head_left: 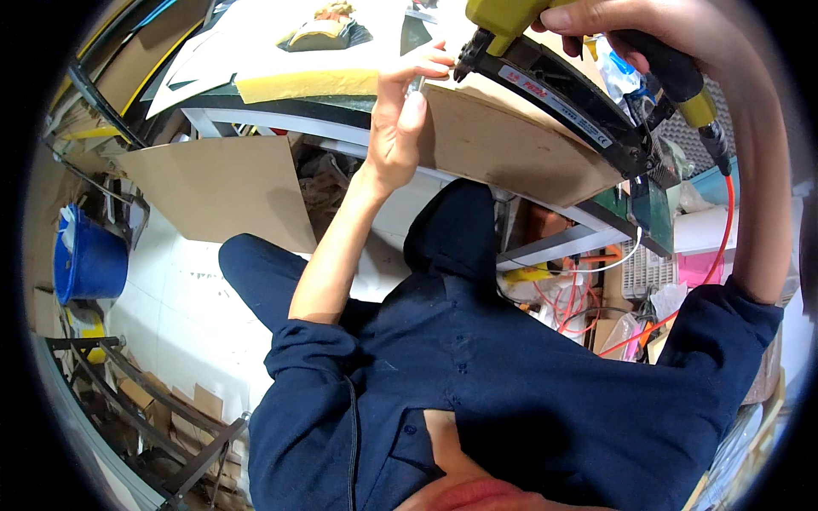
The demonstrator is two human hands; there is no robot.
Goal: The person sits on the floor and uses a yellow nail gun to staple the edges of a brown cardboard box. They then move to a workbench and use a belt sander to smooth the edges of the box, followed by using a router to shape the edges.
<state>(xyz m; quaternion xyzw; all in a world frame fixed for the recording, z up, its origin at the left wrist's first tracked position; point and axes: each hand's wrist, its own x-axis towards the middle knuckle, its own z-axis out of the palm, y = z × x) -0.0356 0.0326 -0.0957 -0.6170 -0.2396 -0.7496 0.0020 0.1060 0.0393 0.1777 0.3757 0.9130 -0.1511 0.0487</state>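
Observation:
My right hand is wrapped round the grip of a yellow-green and black nail gun at the upper right. Its long black magazine slants down to the right, in front of a brown wooden board. An orange air hose hangs from the end of the grip. My left hand is closed at the board's left end, thumb on the near side and fingers curled above. The nail gun's nose is close to those fingertips. A small pale bit shows between thumb and fingers, too small to name.
A yellow foam-like slab and a sanding block lie on the workbench. Below, a large brown panel leans near my knee. A blue bucket stands on the left, a metal frame nearer. Tangled hoses lie beneath the bench.

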